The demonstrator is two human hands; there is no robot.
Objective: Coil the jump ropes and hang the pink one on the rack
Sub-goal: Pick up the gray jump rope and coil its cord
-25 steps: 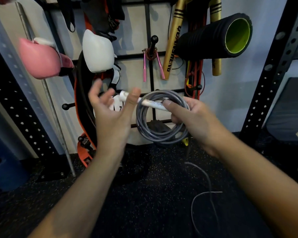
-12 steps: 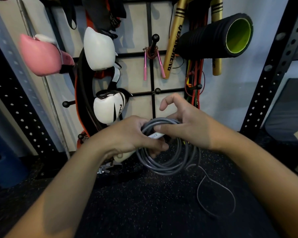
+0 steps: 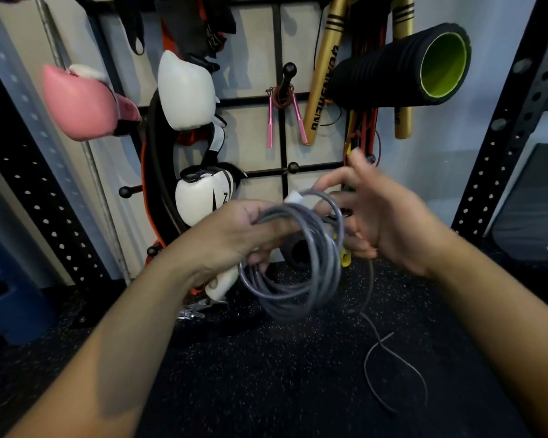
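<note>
Left hand (image 3: 234,235) gripped grey rope coil (image 3: 298,263) to keep loops gathered; right hand (image 3: 389,216) spread wide beside it, probably reaching for loose tail (image 3: 393,368) trailing on floor. Pink rope (image 3: 282,112) hung on rack peg.

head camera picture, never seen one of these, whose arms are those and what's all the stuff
The camera sits on a person's head, looking forward and down, so both arms are theirs. The left hand grips a coiled grey jump rope; its loose tail trails on the dark floor. The right hand is at the coil, fingers spread and blurred. On the wall rack hang a pink jump rope, a pink boxing glove, white gloves and a black foam roller.
</note>
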